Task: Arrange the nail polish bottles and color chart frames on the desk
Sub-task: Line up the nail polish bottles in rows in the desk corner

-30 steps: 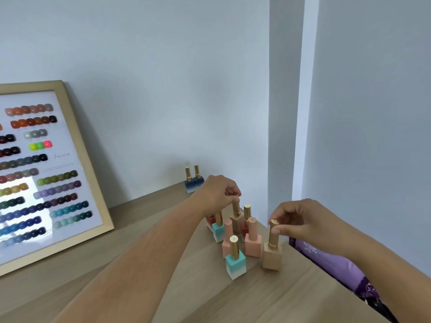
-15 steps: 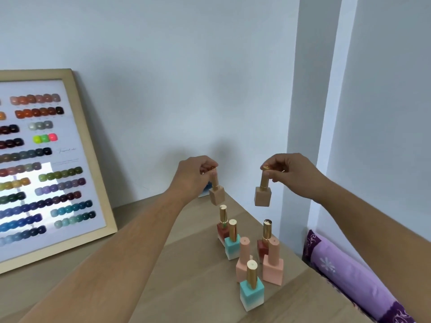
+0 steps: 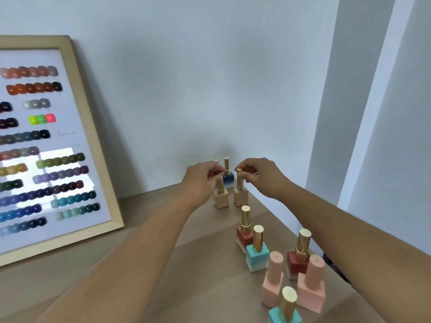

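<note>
My left hand (image 3: 202, 181) grips the gold cap of a beige nail polish bottle (image 3: 221, 200). My right hand (image 3: 261, 175) pinches the cap of a second beige bottle (image 3: 241, 197). Both bottles stand side by side on the wooden desk (image 3: 163, 264), just in front of two blue bottles (image 3: 228, 178) at the wall. Nearer me stand two red bottles (image 3: 244, 236), two teal bottles (image 3: 257, 257) and two pink bottles (image 3: 272, 287). A framed color chart (image 3: 56, 145) leans on the wall at the left.
The desk's right edge runs diagonally close behind the bottle group, with a purple patterned fabric (image 3: 335, 266) below it. A white wall and a corner pillar (image 3: 349, 113) close off the back.
Both hands carried the beige bottles from mid-air back and down toward the wall; the bottles now rest on the desk in front of the blue pair.
</note>
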